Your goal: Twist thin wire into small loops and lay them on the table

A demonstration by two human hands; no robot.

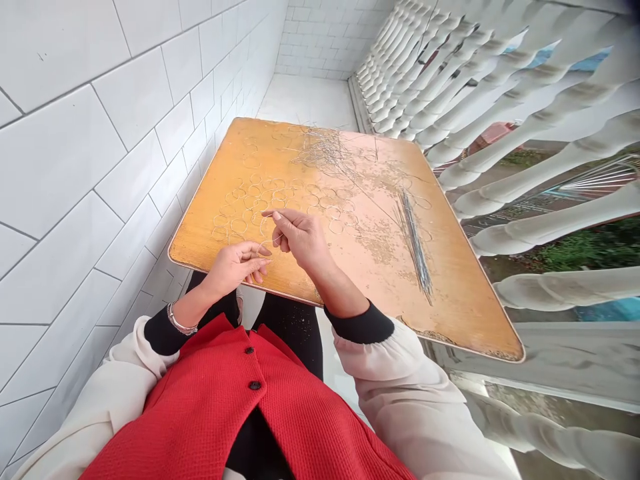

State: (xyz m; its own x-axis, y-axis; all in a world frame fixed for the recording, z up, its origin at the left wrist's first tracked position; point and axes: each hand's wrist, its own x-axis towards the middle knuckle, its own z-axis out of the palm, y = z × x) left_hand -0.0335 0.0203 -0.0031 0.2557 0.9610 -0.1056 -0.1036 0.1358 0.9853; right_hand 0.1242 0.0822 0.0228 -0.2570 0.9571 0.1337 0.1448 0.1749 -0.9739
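A thin, curved silver wire (267, 241) spans the gap between my two hands above the near left part of the table. My left hand (239, 265) pinches its lower end between thumb and fingers, palm turned toward the right. Slightly higher and farther right, my right hand (300, 235) is closed on the wire's upper part with thumb and index finger, the other fingers curled in. Just beyond the hands lie many loose wire rings (255, 190), flat on the wooden table (300, 283). Whether the held wire's ends meet is too fine to tell.
A tangled heap of wires (323, 148) lies at the table's far side. A bundle of straight wires (415, 247) rests on the right. A white tiled wall (125, 120) runs along the left, and a white balustrade (540, 227) along the right.
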